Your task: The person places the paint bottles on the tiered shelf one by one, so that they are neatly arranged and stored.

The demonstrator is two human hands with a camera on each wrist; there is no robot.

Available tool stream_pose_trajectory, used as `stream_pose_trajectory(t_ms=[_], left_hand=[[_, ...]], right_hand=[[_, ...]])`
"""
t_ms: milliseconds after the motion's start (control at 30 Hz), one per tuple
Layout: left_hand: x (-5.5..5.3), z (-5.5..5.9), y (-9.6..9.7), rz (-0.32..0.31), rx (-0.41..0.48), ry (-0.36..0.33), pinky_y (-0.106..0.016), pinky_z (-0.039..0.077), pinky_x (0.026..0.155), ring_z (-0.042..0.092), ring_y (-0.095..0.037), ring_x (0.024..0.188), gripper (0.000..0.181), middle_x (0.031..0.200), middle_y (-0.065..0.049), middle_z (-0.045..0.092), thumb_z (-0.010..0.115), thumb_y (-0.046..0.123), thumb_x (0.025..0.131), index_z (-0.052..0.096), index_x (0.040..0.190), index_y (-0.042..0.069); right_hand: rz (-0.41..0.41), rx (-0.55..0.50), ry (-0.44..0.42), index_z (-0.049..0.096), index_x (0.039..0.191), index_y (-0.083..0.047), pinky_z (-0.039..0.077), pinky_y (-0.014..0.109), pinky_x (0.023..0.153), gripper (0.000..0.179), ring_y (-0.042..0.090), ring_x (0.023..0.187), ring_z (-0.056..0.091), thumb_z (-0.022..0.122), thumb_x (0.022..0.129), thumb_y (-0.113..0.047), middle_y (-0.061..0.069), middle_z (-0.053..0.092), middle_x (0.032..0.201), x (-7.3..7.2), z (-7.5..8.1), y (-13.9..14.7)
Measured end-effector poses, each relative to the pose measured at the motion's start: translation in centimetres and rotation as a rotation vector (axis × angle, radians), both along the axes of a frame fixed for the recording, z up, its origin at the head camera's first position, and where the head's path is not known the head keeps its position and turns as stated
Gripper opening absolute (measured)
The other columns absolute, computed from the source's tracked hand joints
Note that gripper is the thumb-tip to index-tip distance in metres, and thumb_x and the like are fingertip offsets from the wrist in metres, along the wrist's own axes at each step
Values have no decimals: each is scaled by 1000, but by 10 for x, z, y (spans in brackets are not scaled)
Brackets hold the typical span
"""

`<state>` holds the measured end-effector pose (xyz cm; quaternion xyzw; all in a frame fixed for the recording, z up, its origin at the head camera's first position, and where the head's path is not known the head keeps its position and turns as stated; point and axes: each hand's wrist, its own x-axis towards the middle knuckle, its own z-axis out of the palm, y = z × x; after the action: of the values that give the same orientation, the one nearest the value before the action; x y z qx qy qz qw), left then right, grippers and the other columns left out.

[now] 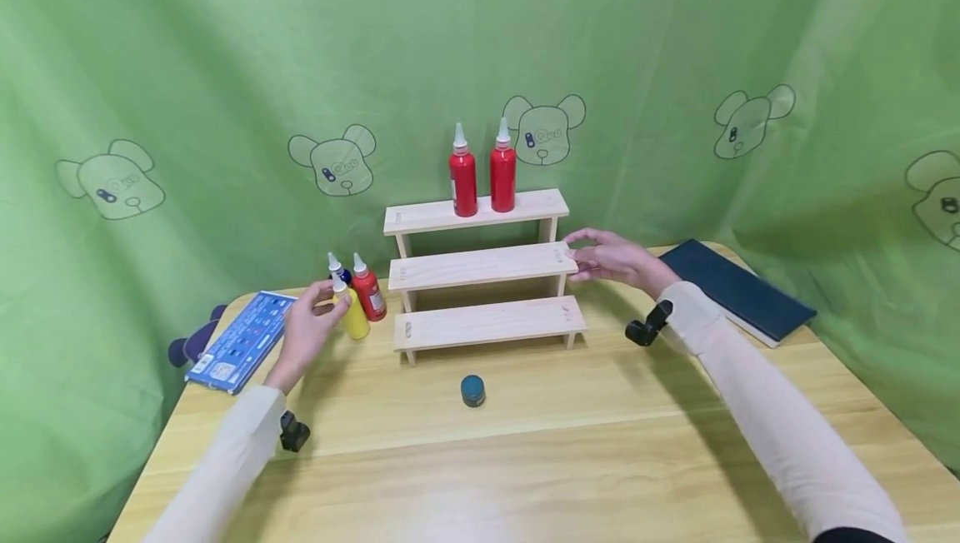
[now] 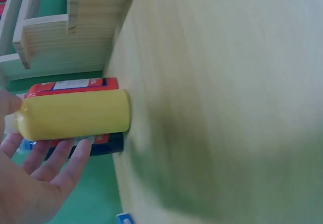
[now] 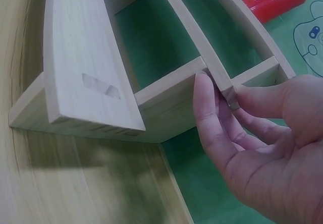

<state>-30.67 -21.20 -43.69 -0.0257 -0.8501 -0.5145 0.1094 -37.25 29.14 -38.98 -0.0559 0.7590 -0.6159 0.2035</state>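
Note:
My left hand (image 1: pixel 307 322) is at the upper part of a yellow squeeze bottle (image 1: pixel 356 316), thumb and fingers on either side of its neck. That bottle stands upright on the table. Right behind it are a red squeeze bottle (image 1: pixel 369 293) and a dark blue bottle (image 1: pixel 344 275), mostly hidden. My right hand (image 1: pixel 615 260) pinches the right end of the middle board of a three-step wooden rack (image 1: pixel 480 266), thumb above and fingers beneath in the right wrist view. Two more red bottles, one left (image 1: pixel 464 181) and one right (image 1: pixel 503 176), stand on the top step.
A small teal jar (image 1: pixel 472 391) sits in front of the rack. To the left lies a blue flat package (image 1: pixel 243 343) with a purple object (image 1: pixel 197 343) beside it. A dark green book (image 1: pixel 735 289) lies at the back right. Behind the table hangs a green curtain (image 1: pixel 420 43).

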Motion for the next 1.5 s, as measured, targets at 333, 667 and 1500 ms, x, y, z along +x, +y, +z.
stream_pose_trajectory(t_ms=[333,667,1500], left_hand=[[2,-7,-5,-28,27,-39,-55,46,116,54,-49,135,54,152,-30,50,67,13,102,46,150,-2],[-4,-21,1,-110,1,-7,-57,44,117,52,-50,135,63,149,-31,49,72,7,98,39,151,-3],[19,1,-5,-27,30,149,-15,57,90,69,-21,112,59,130,-22,70,82,15,92,57,144,2]], right_hand=[[2,-38,-5,26,157,5,63,27,89,55,15,88,65,51,108,-4,9,60,108,1,-1,-5],[-3,-10,5,25,155,7,62,29,91,53,17,90,65,48,108,-2,11,60,110,9,2,5],[-24,-61,-20,19,157,8,61,29,94,57,18,88,71,47,108,0,14,61,111,3,-1,-1]])
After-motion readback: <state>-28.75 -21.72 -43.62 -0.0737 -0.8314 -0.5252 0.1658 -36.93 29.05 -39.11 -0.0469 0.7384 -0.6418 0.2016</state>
